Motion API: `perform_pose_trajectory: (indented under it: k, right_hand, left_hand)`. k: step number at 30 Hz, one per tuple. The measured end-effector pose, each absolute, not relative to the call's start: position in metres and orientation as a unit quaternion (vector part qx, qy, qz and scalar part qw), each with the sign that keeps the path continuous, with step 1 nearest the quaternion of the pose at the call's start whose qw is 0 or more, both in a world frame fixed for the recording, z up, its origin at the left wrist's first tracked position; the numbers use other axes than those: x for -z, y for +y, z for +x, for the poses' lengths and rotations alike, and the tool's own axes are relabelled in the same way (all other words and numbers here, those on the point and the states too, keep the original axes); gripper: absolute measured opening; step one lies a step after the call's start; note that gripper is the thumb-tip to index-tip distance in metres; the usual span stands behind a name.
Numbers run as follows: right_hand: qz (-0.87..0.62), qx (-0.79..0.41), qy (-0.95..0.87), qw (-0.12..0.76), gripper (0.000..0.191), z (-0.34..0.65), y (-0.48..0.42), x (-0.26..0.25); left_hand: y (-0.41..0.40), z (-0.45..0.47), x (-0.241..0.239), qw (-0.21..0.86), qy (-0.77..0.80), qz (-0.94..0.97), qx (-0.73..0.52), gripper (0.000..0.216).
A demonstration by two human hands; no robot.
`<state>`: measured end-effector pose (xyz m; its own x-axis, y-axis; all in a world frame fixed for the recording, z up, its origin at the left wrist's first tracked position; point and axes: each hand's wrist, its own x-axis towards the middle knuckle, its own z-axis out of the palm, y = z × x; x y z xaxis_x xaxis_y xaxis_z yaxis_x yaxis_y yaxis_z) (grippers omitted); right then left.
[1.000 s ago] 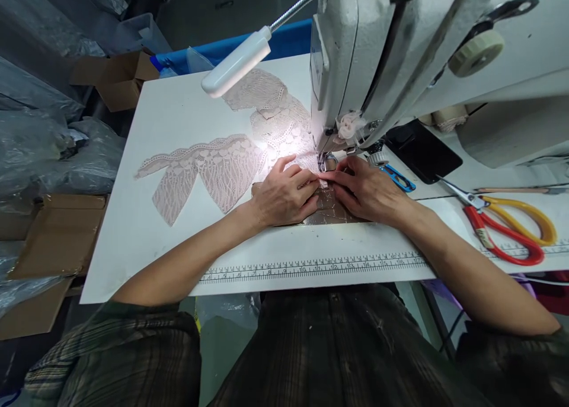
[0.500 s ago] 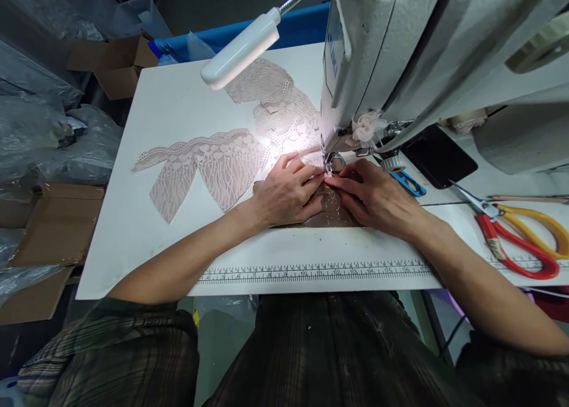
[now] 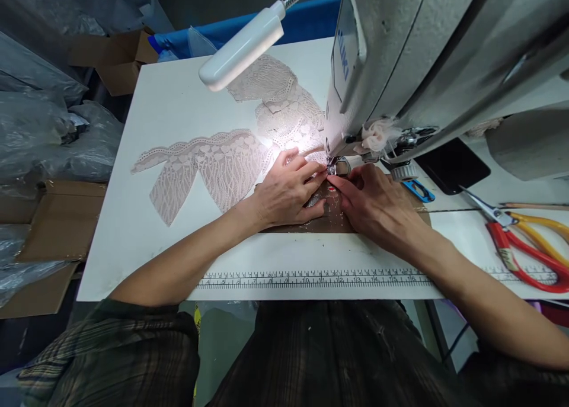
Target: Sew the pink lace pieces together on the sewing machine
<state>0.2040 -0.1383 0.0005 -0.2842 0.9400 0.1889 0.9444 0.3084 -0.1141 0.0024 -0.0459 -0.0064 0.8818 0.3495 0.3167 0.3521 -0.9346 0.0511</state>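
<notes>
Lace fabric (image 3: 306,140) in pale beige runs up to the presser foot (image 3: 341,166) of a sewing machine (image 3: 377,57). My left hand (image 3: 288,191) lies on the lace left of the foot, index and middle fingertips pressing it close to the needle, thumb lower. From the right, my right hand (image 3: 377,199) is closed, with its fingertips at the lace edge just in front of the foot. My fingers hide most of the lace there. Under both hands is a brown plate (image 3: 338,220) with thread scraps. More joined lace (image 3: 231,164) spreads to the left.
A white lamp (image 3: 242,45) lights the needle area. On the right lie a black phone (image 3: 453,165), a blue clip-like tool (image 3: 418,191) and scissors (image 3: 502,220) with red and yellow handles. A ruler strip (image 3: 311,281) lines the front edge. Cardboard boxes (image 3: 62,217) and plastic bags stand left.
The view has shifted slightly, so the machine and the things on the right sit farther right. My right hand's fingers have drawn in a little. My left hand stays nearly in place.
</notes>
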Motion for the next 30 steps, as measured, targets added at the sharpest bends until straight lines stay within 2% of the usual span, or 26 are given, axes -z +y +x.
perform_pose_trajectory:
  k: [6,21,30]
  right_hand:
    - [-0.599,0.041,-0.795,0.087,0.031,0.198,-0.142,-0.004]
    - [-0.610,-0.009,-0.765,0.207,0.028,0.217,-0.139,0.007]
    - [-0.679,-0.067,-0.707,0.188,0.028,0.225,-0.132,0.008]
  left_hand:
    - [-0.046,0.002,0.007,-0.008,-0.183,-0.969,0.167,0.038]
    - [-0.041,0.004,0.008,-0.010,-0.199,-0.966,0.166,0.044]
    - [-0.041,0.003,0.010,-0.034,-0.198,-0.962,0.183,0.041]
